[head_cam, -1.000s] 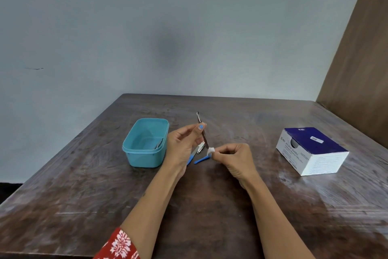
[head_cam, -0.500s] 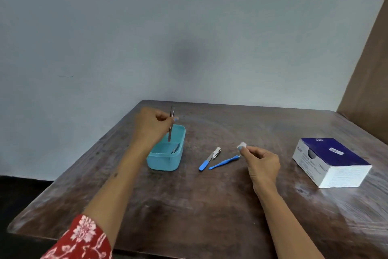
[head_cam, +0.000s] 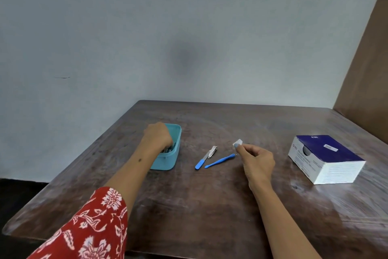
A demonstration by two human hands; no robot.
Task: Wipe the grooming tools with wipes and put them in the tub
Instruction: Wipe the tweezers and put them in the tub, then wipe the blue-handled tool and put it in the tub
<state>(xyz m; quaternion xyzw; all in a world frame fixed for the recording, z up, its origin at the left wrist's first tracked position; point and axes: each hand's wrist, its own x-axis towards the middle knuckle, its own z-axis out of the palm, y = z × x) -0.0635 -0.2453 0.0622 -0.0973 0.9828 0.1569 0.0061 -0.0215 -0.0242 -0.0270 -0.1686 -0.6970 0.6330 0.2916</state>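
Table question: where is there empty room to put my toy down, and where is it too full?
The table is bare along the near edge between the two arms, across the far side behind the tub, and between the right hand and the box. It is crowded between the tub and that hand, where the nail clipper and blue stick lie.

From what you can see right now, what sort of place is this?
Probably a plain room at home, though it is hard to be sure: a worn dark wooden table against a bare pale wall, holding only a teal tub and a box of wipes.
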